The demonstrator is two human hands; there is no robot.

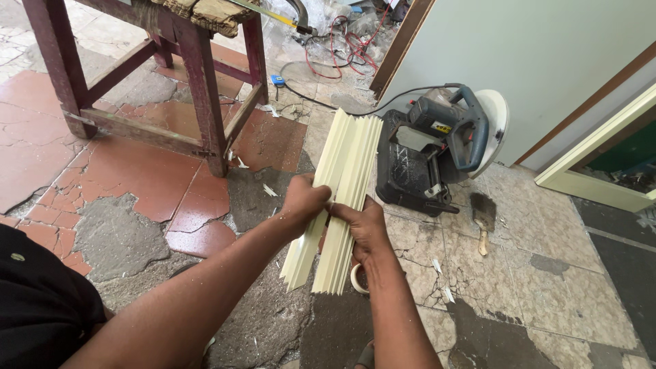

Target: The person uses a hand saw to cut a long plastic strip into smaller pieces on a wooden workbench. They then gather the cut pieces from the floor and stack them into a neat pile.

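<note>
Both my hands grip a bundle of several cream-coloured flat strips (pixel 348 154) held above the floor, its far ends fanned toward the saw. My left hand (pixel 304 200) clasps the left side of the bundle at its middle. My right hand (pixel 363 225) holds the right side, fingers wrapped over the strips. The near ends are cut at an angle and hang down in two groups. A roll of tape (pixel 356 279) peeks out under my right wrist.
A dark chop saw (pixel 437 154) with a blue handle sits on the floor just beyond the strips, its cable running back. A red wooden workbench (pixel 198 82) stands at upper left. A small brush (pixel 483 215) lies right of the saw. The tiled floor is cracked, with scraps scattered.
</note>
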